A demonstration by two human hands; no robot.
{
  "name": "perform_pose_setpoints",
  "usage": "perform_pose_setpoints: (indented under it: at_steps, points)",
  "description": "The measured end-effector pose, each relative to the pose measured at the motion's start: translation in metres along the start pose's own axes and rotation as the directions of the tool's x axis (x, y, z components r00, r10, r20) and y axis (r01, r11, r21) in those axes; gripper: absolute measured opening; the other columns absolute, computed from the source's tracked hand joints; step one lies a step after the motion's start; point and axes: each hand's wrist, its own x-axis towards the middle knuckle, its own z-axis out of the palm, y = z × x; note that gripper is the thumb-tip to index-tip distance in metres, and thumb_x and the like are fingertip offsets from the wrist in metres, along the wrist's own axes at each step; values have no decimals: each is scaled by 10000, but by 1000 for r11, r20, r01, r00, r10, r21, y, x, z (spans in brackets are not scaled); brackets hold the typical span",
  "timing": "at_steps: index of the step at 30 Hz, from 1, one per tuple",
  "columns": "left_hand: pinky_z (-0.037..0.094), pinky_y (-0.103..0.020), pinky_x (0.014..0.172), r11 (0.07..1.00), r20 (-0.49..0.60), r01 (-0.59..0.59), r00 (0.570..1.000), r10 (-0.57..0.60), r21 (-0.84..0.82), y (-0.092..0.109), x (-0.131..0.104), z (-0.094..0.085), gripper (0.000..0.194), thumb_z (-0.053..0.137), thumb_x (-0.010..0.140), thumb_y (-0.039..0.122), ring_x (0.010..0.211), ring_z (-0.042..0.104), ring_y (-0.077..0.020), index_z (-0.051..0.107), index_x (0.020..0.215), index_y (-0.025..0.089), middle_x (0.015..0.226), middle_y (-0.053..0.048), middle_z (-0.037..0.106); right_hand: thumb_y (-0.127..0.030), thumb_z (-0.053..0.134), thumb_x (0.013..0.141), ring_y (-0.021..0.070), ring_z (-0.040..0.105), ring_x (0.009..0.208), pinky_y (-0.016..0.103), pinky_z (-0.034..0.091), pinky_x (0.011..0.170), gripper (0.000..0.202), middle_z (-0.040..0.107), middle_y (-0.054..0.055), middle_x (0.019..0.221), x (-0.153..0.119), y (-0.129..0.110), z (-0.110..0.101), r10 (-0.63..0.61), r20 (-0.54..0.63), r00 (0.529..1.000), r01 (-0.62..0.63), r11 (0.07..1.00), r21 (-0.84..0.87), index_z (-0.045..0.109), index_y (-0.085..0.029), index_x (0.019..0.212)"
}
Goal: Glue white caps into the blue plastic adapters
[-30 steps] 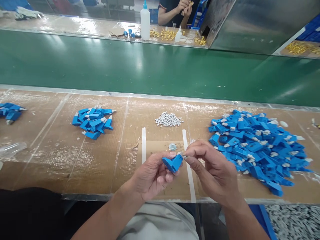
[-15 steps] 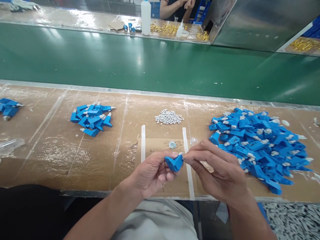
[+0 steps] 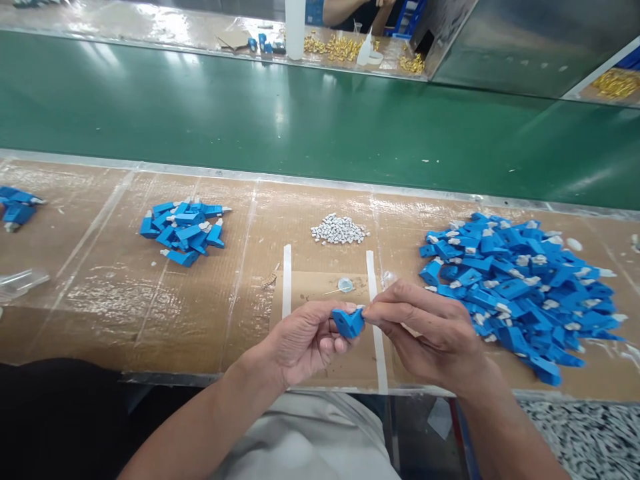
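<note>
A small blue angled plastic piece (image 3: 349, 324) with a bit of white at its top is gripped by my left hand (image 3: 311, 339), thumb and fingers around it. My right hand (image 3: 434, 333) pinches at the piece's right end; what lies between those fingertips, if anything, is hidden. Below the hands is a cardboard sheet (image 3: 310, 290) held by white tape strips. On it sits a small round clear dish (image 3: 345, 285) with a thin stick (image 3: 332, 291) beside it. Farther back is a pile of small grey-white bits (image 3: 339, 229).
A large heap of blue pieces with white tips (image 3: 515, 287) lies right of my right hand. A smaller pile (image 3: 185, 230) and a few more blue pieces (image 3: 19, 207) are leftward. Beyond runs a green belt (image 3: 300, 120); across it, a person's arm (image 3: 345, 10), bottles and gold parts (image 3: 345, 48).
The view has tilted slightly, so the far bench sits higher in the picture. The blue piece has turned a little in my left hand, and my right fingertips press closer against it.
</note>
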Motion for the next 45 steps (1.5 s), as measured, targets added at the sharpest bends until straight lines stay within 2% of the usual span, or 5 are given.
perform_pose_setpoints:
  at_steps: [7, 10, 17, 24, 45]
  points:
    - [377, -63, 354, 999, -28, -34, 999, 35, 41, -2, -1, 2, 140, 650, 860, 174, 432, 555, -43, 673, 785, 58, 632, -78, 656, -13, 753, 823, 159, 641, 711, 290, 511, 633, 227, 704, 35, 801, -5, 1, 4, 153, -142, 978, -121, 970, 212, 722, -203, 944]
    - [354, -81, 342, 991, -13, -108, 994, 110, 83, -4, -3, 4, 159, 707, 822, 220, 430, 552, -50, 682, 776, 70, 627, -65, 653, -104, 850, 765, 139, 631, 654, 255, 529, 580, 244, 679, 2, 769, -13, -4, 5, 419, -254, 872, -311, 874, 374, 723, -227, 934]
    - [408, -105, 455, 907, 164, -357, 931, 326, 224, -14, -3, 8, 257, 764, 839, 311, 498, 520, -32, 695, 711, 99, 617, -2, 595, -414, 758, 869, 65, 446, 436, 155, 371, 318, 409, 560, -14, 695, -20, -19, 21, 666, 175, 726, -454, 272, 848, 729, -240, 1238]
    - [429, -149, 507, 858, 137, -429, 903, 407, 281, -18, -4, 13, 307, 787, 820, 366, 540, 528, -55, 679, 676, 117, 618, 4, 582, -336, 822, 800, 35, 287, 436, 92, 236, 314, 280, 456, -47, 583, -15, -18, 36, 679, 283, 678, -403, 21, 915, 786, -195, 1039]
    - [503, -281, 704, 793, 271, -482, 874, 404, 374, -13, -7, 14, 311, 715, 890, 409, 692, 631, -149, 737, 815, 108, 751, -70, 670, -408, 871, 722, 90, 530, 494, 182, 485, 404, 417, 614, 6, 724, -16, -12, 41, 691, 262, 673, -341, -24, 940, 786, -228, 1089]
